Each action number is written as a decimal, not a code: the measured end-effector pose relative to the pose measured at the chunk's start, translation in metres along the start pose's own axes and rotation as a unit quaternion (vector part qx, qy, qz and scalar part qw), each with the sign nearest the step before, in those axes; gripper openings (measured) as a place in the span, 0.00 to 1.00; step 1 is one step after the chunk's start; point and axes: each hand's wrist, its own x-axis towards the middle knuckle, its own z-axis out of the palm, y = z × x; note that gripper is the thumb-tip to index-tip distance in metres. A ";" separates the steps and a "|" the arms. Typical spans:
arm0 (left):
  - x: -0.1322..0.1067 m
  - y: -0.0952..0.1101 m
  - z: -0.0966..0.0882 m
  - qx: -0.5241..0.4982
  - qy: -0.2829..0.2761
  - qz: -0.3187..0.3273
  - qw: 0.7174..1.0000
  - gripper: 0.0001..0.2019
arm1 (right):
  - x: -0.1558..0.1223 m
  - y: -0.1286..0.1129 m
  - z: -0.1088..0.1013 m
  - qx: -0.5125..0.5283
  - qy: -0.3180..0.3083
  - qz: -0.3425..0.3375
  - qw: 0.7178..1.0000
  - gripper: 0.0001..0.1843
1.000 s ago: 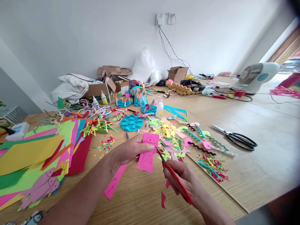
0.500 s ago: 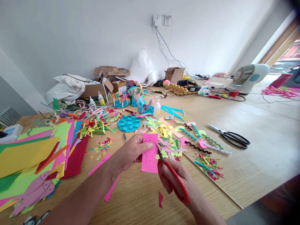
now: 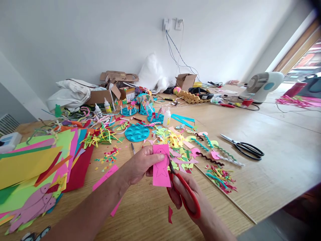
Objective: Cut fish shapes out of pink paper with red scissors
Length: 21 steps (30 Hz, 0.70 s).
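At the left, a stack of coloured paper (image 3: 30,167) lies on the table (image 3: 140,217), with mauve fish cut-outs (image 3: 33,207) at its near edge. In the middle, the left hand (image 3: 140,164) pinches a pink paper (image 3: 161,179) bearing a drawn fish, its thumb pressed flat on the front, while just to the right the right hand (image 3: 187,192) curls closed around the handles of red scissors (image 3: 196,207), whose blades meet the paper's right edge; farther right, black-handled scissors (image 3: 247,150) lie on the tabletop.
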 end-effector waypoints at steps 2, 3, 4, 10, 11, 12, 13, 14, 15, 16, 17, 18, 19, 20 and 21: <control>0.000 -0.001 0.000 -0.007 0.000 0.001 1.000 0.13 | 0.000 0.001 0.001 -0.005 0.012 -0.002 1.000 0.24; 0.000 -0.001 0.001 -0.009 0.000 0.002 1.000 0.13 | 0.000 0.001 0.001 -0.006 0.017 -0.003 1.000 0.24; 0.000 -0.001 0.001 -0.010 0.000 0.002 1.000 0.13 | 0.000 0.001 0.001 -0.006 0.020 -0.003 1.000 0.24; 0.001 -0.001 0.002 0.001 0.014 0.003 1.000 0.13 | 0.001 -0.001 0.001 -0.023 0.033 0.009 0.999 0.25; 0.001 -0.001 0.002 0.007 0.016 0.004 1.000 0.13 | 0.001 -0.001 0.000 -0.025 0.029 0.009 0.999 0.25; 0.001 -0.001 0.001 0.013 0.016 0.005 1.000 0.13 | 0.001 -0.002 0.000 -0.027 0.023 0.008 0.999 0.25; 0.001 -0.002 0.001 0.018 0.014 0.005 1.000 0.13 | 0.001 -0.002 0.000 -0.028 0.018 0.007 0.999 0.24; 0.002 -0.002 0.000 0.022 0.012 0.005 1.000 0.13 | 0.001 -0.002 -0.001 -0.030 0.013 0.006 0.999 0.24; 0.002 -0.002 0.000 0.026 0.008 0.005 1.000 0.13 | 0.001 -0.002 -0.001 -0.032 0.009 0.005 0.999 0.23; 0.002 -0.003 -0.001 0.029 0.004 0.006 1.000 0.13 | 0.001 -0.001 -0.002 -0.034 0.005 0.003 0.999 0.23; 0.002 -0.003 -0.001 0.031 0.001 0.006 1.000 0.13 | 0.001 -0.001 -0.002 -0.034 0.002 0.001 0.999 0.23; 0.002 -0.003 -0.001 0.031 -0.002 0.008 0.999 0.13 | 0.001 0.000 -0.002 -0.033 0.001 -0.001 0.999 0.23; 0.001 -0.003 -0.001 0.030 -0.003 0.009 1.000 0.13 | 0.002 0.001 -0.003 -0.032 0.000 -0.003 0.999 0.23; 0.001 -0.002 0.000 0.028 -0.004 0.009 1.000 0.12 | 0.002 0.001 -0.003 -0.031 0.000 -0.005 1.000 0.23; 0.001 -0.002 0.000 0.025 -0.003 0.009 1.000 0.12 | 0.002 0.001 -0.003 -0.031 0.001 -0.005 1.000 0.23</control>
